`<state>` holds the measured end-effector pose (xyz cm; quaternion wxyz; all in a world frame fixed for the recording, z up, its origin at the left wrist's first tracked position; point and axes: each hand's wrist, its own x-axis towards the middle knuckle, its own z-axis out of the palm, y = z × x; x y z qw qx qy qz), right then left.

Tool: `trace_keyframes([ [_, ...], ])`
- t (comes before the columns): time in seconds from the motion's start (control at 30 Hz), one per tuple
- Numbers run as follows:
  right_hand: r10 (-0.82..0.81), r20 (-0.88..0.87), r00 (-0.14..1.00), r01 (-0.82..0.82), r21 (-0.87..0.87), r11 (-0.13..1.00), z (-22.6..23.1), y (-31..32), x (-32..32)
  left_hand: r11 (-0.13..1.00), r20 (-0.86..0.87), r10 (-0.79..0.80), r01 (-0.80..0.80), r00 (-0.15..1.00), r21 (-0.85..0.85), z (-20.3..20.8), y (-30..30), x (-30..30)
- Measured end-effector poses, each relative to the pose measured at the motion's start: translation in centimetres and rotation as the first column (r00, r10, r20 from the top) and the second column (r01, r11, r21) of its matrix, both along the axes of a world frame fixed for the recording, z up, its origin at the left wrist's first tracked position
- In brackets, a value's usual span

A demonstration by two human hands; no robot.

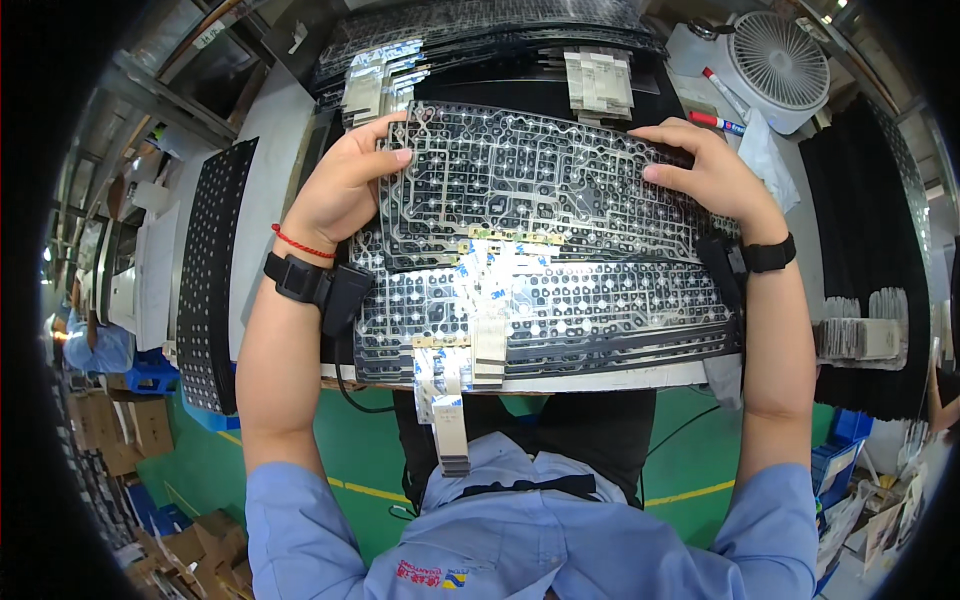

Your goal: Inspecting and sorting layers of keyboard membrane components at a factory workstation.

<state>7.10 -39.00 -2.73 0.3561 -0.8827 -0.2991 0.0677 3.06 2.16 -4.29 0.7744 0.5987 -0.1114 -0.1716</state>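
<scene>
A clear keyboard membrane sheet [530,165] with dark printed circuit lines is held at its two ends, tilted above the table; whether it is one sheet or several cannot be told. My left hand [345,180] grips its left end, thumb on top and fingers behind the edge. At the upper right, my right hand [715,175] holds the other end, thumb on the face and index finger along the far edge. Beneath lies a stack of similar membrane sheets [620,300], partly covered. Ribbon tails [450,430] with blue-and-white backing strips hang past the table's front edge.
More membrane sheets [490,35] are stacked at the back, their tails [600,85] facing me. A white fan [778,65] and a red marker [715,122] sit at the back right. Dark sheets lie left [215,270] and right [855,200]. A cable [350,400] hangs near my left wrist.
</scene>
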Motion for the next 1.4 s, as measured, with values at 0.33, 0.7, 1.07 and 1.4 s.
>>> trace_keyframes([
  [0.33,-0.045,-0.006,0.999,0.045,0.093,0.995,-0.9,0.3,0.2,0.975,0.059,0.189,-0.194,0.980,0.107,-0.7,-0.9,0.1],
  [0.7,-0.104,-0.006,0.995,0.104,0.085,0.991,-0.8,0.3,0.1,0.993,0.004,0.113,-0.113,0.994,0.019,-0.3,-0.5,0.1],
  [1.07,-0.121,-0.099,0.988,0.131,0.107,0.986,-1.4,-0.7,1.2,0.998,0.045,0.052,-0.050,0.998,-0.042,-0.6,0.2,0.2],
  [1.4,-0.162,0.020,0.987,0.158,0.136,0.978,-1.5,-0.3,0.8,0.993,0.045,0.122,-0.122,0.992,0.006,-0.8,0.1,0.6],
])
